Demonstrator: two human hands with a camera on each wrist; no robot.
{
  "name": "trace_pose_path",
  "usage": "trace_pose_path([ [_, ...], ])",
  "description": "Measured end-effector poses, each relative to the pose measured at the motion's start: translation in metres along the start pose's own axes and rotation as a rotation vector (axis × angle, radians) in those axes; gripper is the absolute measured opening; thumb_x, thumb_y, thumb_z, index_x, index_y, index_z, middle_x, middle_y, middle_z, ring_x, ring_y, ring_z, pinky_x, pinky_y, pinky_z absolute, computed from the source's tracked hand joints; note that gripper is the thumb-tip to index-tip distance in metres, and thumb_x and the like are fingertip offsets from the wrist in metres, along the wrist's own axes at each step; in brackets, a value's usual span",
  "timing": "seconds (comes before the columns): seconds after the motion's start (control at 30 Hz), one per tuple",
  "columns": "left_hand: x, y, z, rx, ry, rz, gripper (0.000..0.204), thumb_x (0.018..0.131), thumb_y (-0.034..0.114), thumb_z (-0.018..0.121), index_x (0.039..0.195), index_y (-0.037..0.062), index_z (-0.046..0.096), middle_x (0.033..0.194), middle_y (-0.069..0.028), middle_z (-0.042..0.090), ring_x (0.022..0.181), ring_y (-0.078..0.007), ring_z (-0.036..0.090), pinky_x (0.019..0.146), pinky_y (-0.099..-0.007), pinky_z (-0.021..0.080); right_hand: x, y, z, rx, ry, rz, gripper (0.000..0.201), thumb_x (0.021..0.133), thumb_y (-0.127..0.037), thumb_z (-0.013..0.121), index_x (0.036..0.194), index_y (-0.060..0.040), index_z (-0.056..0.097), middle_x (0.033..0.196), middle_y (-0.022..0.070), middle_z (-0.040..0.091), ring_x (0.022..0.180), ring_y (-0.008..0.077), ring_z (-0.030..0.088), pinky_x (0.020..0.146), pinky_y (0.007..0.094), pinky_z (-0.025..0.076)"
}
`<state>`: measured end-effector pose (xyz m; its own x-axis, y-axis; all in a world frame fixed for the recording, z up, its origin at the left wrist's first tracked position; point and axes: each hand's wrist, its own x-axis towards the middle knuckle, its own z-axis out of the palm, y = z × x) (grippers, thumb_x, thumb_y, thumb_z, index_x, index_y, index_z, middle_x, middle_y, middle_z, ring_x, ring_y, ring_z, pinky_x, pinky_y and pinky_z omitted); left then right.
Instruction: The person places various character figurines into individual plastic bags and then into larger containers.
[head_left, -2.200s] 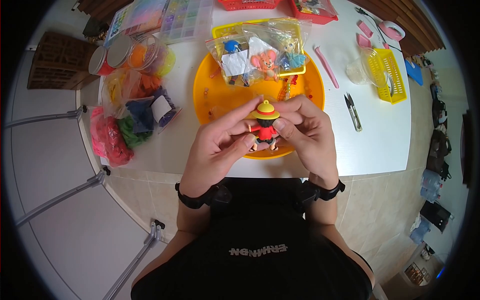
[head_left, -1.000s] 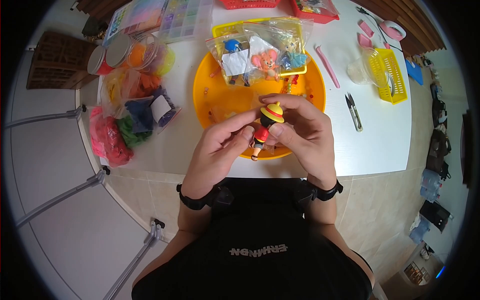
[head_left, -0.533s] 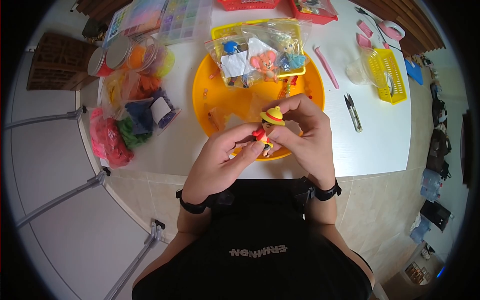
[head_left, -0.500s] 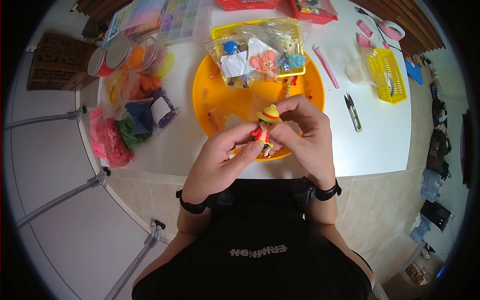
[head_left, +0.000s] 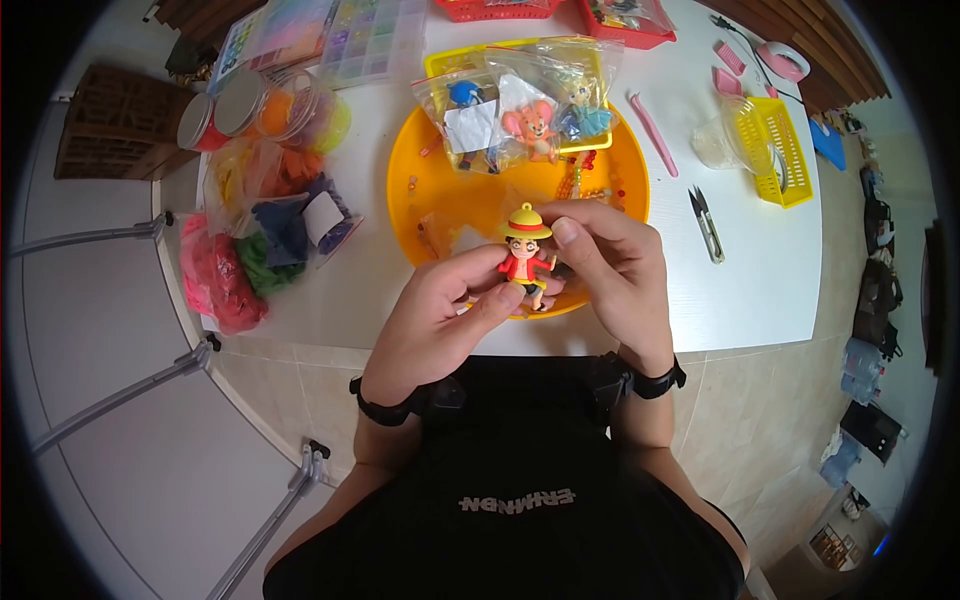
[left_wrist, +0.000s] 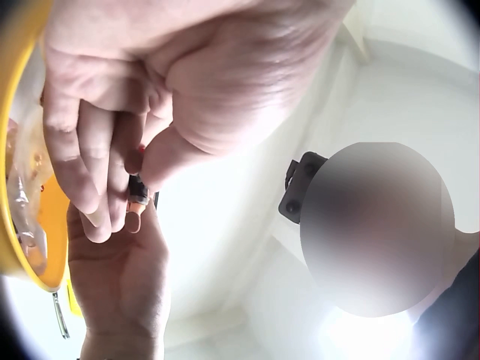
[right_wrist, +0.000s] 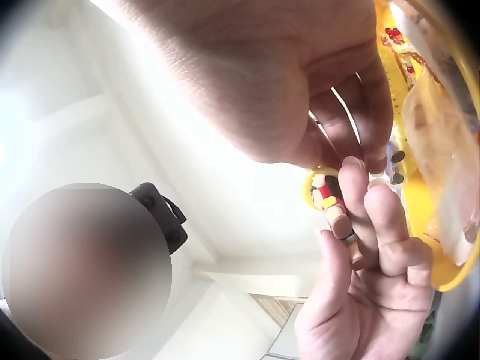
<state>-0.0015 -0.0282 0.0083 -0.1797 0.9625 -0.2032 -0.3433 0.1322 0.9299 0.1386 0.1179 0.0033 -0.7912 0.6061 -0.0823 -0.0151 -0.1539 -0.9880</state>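
Observation:
In the head view a small toy figurine (head_left: 524,262) with a yellow brimmed hat, red top and dark shorts is upright, its front facing up to the camera. My left hand (head_left: 430,315) pinches its lower body between thumb and fingers. My right hand (head_left: 612,272) is beside the hat, its thumb lifted off and its index finger reaching close behind the brim. Seen from below in the right wrist view, the figurine (right_wrist: 330,201) has its legs against the left fingers. The left wrist view shows only its legs (left_wrist: 138,196); the rest is hidden by the hand.
Under the hands is a round orange tray (head_left: 400,200) with beads and clear plastic. Bagged figurines (head_left: 530,125) lie over a yellow basket (head_left: 435,62). Bags of coloured material (head_left: 270,230) and jars (head_left: 240,100) are left; snips (head_left: 707,225) and pink tweezers (head_left: 655,135) right.
The figurine has turned from showing its back, through a sideways tilt, to facing the camera upright. The right thumb has come away from it, while the left hand keeps its pinch.

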Motion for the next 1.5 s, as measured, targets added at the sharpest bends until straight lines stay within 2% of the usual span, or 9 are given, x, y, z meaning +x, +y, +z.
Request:
trace_pose_path([
  [0.23, 0.000, -0.001, -0.001, 0.008, 0.004, 0.013, 0.030, 0.105, 0.010, 0.055, 0.129, -0.0075, 0.058, 0.120, -0.0138, 0.072, 0.112, -0.0159, 0.067, 0.100, -0.0307, 0.052, 0.000, -0.001, 0.002, 0.001, -0.001, 0.023, 0.027, 0.106, -0.016, 0.059, 0.119, 0.0051, 0.069, 0.101, 0.0060, 0.073, 0.091, 0.0080, 0.064, 0.083, 0.0235, 0.053],
  [0.53, 0.006, -0.004, 0.000, 0.249, 0.056, 0.106, 0.027, 0.103, 0.010, 0.060, 0.125, -0.0065, 0.059, 0.104, -0.0111, 0.072, 0.100, -0.0129, 0.068, 0.088, -0.0284, 0.052, 0.003, -0.001, 0.000, 0.061, -0.017, -0.003, 0.027, 0.102, -0.010, 0.064, 0.125, 0.0029, 0.066, 0.095, 0.0031, 0.069, 0.080, 0.0061, 0.063, 0.072, 0.0210, 0.053],
  [0.63, 0.006, 0.000, 0.006, 0.287, 0.082, 0.129, 0.037, 0.098, 0.011, 0.068, 0.130, -0.0042, 0.058, 0.108, -0.0129, 0.071, 0.102, -0.0198, 0.069, 0.090, -0.0314, 0.052, 0.004, -0.003, -0.011, 0.004, 0.002, -0.033, 0.027, 0.100, -0.009, 0.066, 0.125, 0.0022, 0.066, 0.098, 0.0036, 0.070, 0.083, 0.0068, 0.063, 0.076, 0.0222, 0.053],
  [0.73, 0.007, 0.005, 0.001, 0.692, 0.140, 0.295, 0.057, 0.087, 0.014, 0.079, 0.137, 0.0003, 0.055, 0.121, -0.0154, 0.067, 0.114, -0.0296, 0.064, 0.100, -0.0382, 0.048, 0.006, -0.009, -0.012, 0.109, 0.246, -0.135, 0.026, 0.100, -0.010, 0.066, 0.123, 0.0023, 0.067, 0.098, 0.0043, 0.071, 0.085, 0.0071, 0.063, 0.080, 0.0238, 0.052],
  [0.83, 0.009, 0.009, -0.009, 1.029, 0.121, 0.364, 0.075, 0.076, 0.016, 0.086, 0.142, 0.0047, 0.053, 0.135, -0.0162, 0.060, 0.130, -0.0352, 0.052, 0.109, -0.0447, 0.040, 0.008, -0.001, -0.032, 0.116, 0.318, -0.156, 0.026, 0.101, -0.012, 0.066, 0.121, 0.0029, 0.067, 0.100, 0.0046, 0.072, 0.087, 0.0077, 0.063, 0.083, 0.0248, 0.051],
  [1.03, -0.001, 0.017, -0.025, 1.370, 0.185, 0.250, 0.078, 0.074, 0.026, 0.087, 0.142, 0.0065, 0.054, 0.142, -0.0145, 0.056, 0.138, -0.0345, 0.043, 0.115, -0.0476, 0.031, 0.004, 0.008, -0.035, 0.201, 0.353, -0.154, 0.025, 0.101, -0.012, 0.064, 0.121, 0.0025, 0.067, 0.101, 0.0029, 0.070, 0.087, 0.0078, 0.063, 0.081, 0.0243, 0.051],
  [1.13, 0.003, 0.018, -0.025, 1.407, 0.151, 0.282, 0.075, 0.078, 0.032, 0.084, 0.141, 0.0037, 0.053, 0.139, -0.0161, 0.057, 0.134, -0.0343, 0.047, 0.113, -0.0472, 0.032, 0.005, 0.012, -0.031, 0.196, 0.339, -0.140, 0.024, 0.101, -0.011, 0.064, 0.121, 0.0025, 0.067, 0.099, 0.0024, 0.069, 0.088, 0.0080, 0.063, 0.081, 0.0246, 0.051],
  [1.33, 0.027, 0.006, 0.008, 1.295, 0.226, 0.265, 0.061, 0.087, 0.024, 0.078, 0.137, -0.0009, 0.053, 0.121, -0.0196, 0.066, 0.117, -0.0351, 0.061, 0.106, -0.0465, 0.038, 0.006, 0.011, -0.026, 0.170, 0.335, -0.133, 0.025, 0.101, -0.011, 0.064, 0.123, 0.0020, 0.065, 0.100, 0.0017, 0.067, 0.090, 0.0084, 0.064, 0.082, 0.0251, 0.052],
  [1.5, 0.037, -0.011, 0.010, 1.134, 0.320, 0.268, 0.048, 0.089, 0.009, 0.074, 0.133, 0.0009, 0.057, 0.106, -0.0148, 0.071, 0.099, -0.0312, 0.069, 0.093, -0.0430, 0.049, 0.006, 0.007, -0.029, 0.179, 0.358, -0.149, 0.031, 0.102, -0.011, 0.063, 0.130, 0.0012, 0.061, 0.104, 0.0025, 0.066, 0.092, 0.0092, 0.064, 0.084, 0.0256, 0.053],
])
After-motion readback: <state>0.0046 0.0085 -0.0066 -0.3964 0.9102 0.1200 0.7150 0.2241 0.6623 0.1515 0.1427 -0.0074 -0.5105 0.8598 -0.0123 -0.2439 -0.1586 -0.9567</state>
